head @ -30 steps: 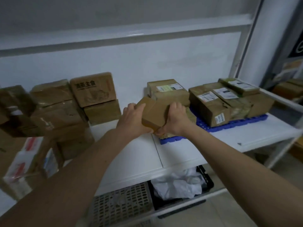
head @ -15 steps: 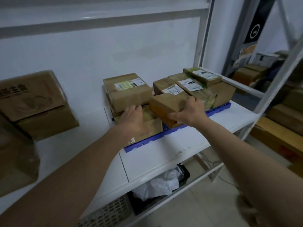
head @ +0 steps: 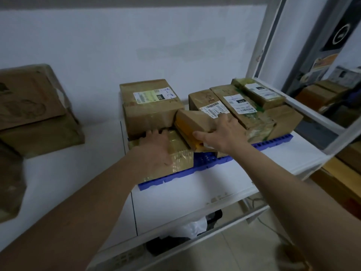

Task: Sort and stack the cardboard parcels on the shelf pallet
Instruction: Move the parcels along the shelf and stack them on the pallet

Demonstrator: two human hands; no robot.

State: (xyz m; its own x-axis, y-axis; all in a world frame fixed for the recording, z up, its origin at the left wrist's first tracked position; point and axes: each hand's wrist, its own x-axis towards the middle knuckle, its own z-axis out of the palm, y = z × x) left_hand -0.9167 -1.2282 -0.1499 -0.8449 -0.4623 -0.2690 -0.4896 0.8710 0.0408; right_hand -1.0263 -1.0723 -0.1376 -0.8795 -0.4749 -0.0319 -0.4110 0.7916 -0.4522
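right hand (head: 224, 133) clasps a tilted parcel (head: 195, 124) over the blue pallet (head: 195, 169); left hand (head: 156, 145) lies flat, fingers straight, on a taped parcel (head: 179, 151).

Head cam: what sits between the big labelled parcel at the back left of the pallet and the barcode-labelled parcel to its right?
In the head view, the tilted small parcel gripped by the right hand fills the gap between the big parcel and the barcode parcel.

Matt cardboard parcels (head: 150, 106), glossy tape; blue plastic pallet (head: 205, 163).
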